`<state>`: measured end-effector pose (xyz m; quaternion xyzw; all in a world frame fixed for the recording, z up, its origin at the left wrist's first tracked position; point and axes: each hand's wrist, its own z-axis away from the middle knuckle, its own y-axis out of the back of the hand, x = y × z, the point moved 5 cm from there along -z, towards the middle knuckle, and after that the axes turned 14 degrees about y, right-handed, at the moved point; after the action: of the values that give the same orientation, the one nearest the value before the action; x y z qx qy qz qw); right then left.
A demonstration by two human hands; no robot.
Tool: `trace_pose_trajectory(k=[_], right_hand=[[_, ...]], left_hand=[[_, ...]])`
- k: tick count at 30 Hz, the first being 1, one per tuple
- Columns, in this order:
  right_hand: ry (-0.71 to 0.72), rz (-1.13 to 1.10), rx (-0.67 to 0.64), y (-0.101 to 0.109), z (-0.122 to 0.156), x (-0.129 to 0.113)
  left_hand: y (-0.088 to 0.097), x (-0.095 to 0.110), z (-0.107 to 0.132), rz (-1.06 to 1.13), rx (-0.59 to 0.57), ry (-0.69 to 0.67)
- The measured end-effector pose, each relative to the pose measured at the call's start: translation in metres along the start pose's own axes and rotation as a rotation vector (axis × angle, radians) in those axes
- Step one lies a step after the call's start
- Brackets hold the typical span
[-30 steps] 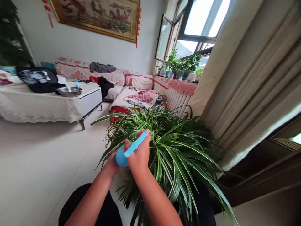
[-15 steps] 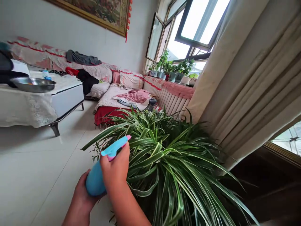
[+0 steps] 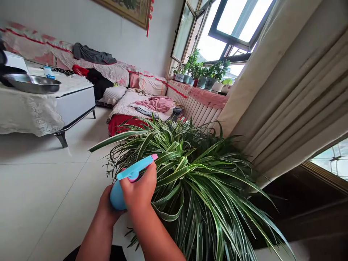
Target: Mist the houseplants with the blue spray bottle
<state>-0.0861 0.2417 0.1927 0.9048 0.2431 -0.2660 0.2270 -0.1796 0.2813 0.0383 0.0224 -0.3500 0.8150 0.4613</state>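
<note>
A blue spray bottle [image 3: 116, 195] with a pink nozzle tip is held in both hands at the left side of a large spider plant [image 3: 187, 174]. My right hand [image 3: 141, 188] wraps round the bottle's neck and trigger, just below the light-blue spray head. Around the bottle's lower body curls my left hand [image 3: 107, 204], its fingers partly hidden behind the bottle. The nozzle points up and to the right, over the striped leaves. The plant's pot is hidden under the foliage.
A low table [image 3: 76, 103] with a lace cloth and a metal basin [image 3: 32, 85] stands at the left. Behind the plant is a sofa with a pink cloth [image 3: 157, 104]. Several potted plants [image 3: 202, 74] line the windowsill. A long curtain [image 3: 277, 87] hangs at the right.
Both hands and the spray bottle have moved slightly to the right, and the bottle's body now sits a little higher. The head view has tilted down a little.
</note>
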Motion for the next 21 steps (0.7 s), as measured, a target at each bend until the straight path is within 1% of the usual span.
trace_pose_trajectory(k=[3,5,6,10,11,13,15,17,18,20,21], right_hand=[[-0.07,0.072,-0.112,0.002,0.0,0.006],[-0.13,0.09,-0.187,-0.002,-0.001,0.011],[-0.143,0.091,-0.202,-0.004,-0.001,0.012],[-0.14,0.033,-0.156,-0.006,0.009,0.009],[-0.136,0.005,-0.138,-0.005,0.015,0.007],[-0.122,-0.056,-0.098,0.001,0.027,0.002],[-0.095,-0.127,-0.071,0.013,0.039,-0.005],[-0.065,-0.209,-0.043,0.033,0.047,-0.011],[-0.055,-0.258,-0.028,0.045,0.049,-0.012],[-0.045,-0.376,-0.011,0.073,0.049,-0.011],[-0.044,-0.44,-0.005,0.089,0.047,-0.009]], left_hand=[[0.011,0.005,0.009,-0.031,0.132,-0.026],[0.017,0.006,0.017,-0.016,0.186,-0.049],[0.019,0.004,0.021,-0.015,0.198,-0.044],[0.026,-0.002,0.031,-0.031,0.198,0.02],[0.029,-0.002,0.034,-0.025,0.204,0.023],[0.032,0.002,0.039,-0.003,0.199,-0.013],[0.032,0.009,0.046,0.011,0.172,-0.067],[0.025,0.012,0.055,0.009,0.067,-0.089],[0.02,0.01,0.06,0.001,-0.001,-0.077],[0.007,-0.003,0.073,-0.015,-0.116,-0.051],[0.001,-0.015,0.081,-0.015,-0.143,-0.056]])
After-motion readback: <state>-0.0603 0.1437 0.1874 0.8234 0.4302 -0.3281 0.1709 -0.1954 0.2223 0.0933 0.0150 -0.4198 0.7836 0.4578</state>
